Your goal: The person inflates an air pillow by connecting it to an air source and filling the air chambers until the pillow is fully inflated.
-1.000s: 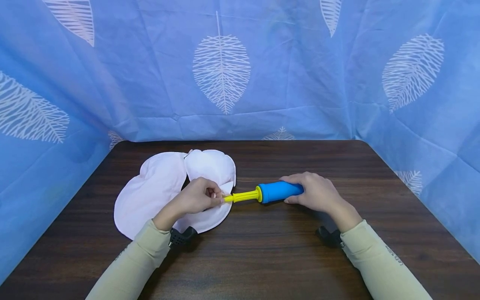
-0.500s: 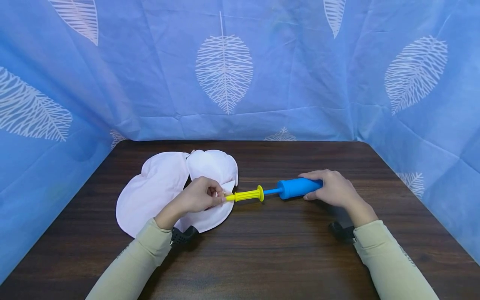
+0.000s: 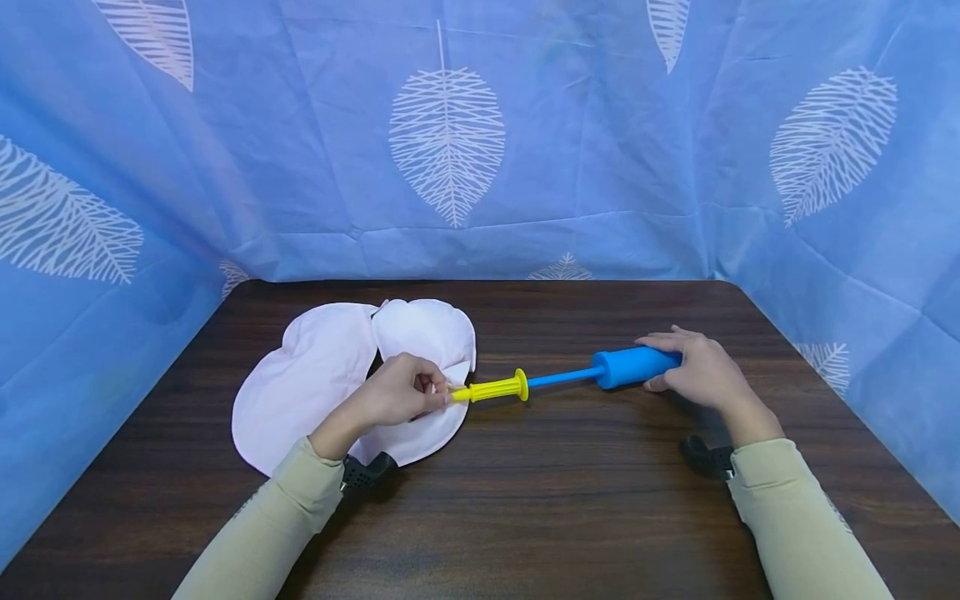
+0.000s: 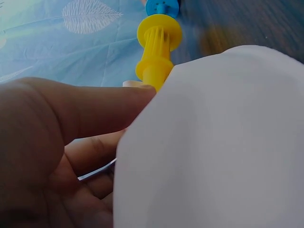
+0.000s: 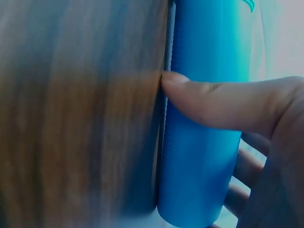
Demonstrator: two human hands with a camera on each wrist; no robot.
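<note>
- Left hand (image 3: 396, 393) pinches the white foil balloon's (image 3: 315, 379) neck onto the yellow nozzle (image 3: 491, 390), sealing it (balloon lies flat on the table (image 3: 525, 500)).
- Right hand (image 3: 697, 371) grips the blue pump handle (image 3: 637, 365), with the rod (image 3: 561, 378) drawn out.

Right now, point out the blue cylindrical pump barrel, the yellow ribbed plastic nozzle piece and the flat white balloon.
blue cylindrical pump barrel (image 3: 637, 365), head view, mid-barrel.
yellow ribbed plastic nozzle piece (image 3: 495, 389), head view, ribbed shaft.
flat white balloon (image 3: 307, 379), head view, left lobe.

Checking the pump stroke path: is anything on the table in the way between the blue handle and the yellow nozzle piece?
Nothing visible. Only the thin blue rod spans between the blue handle in the right hand and the yellow nozzle piece.
</note>
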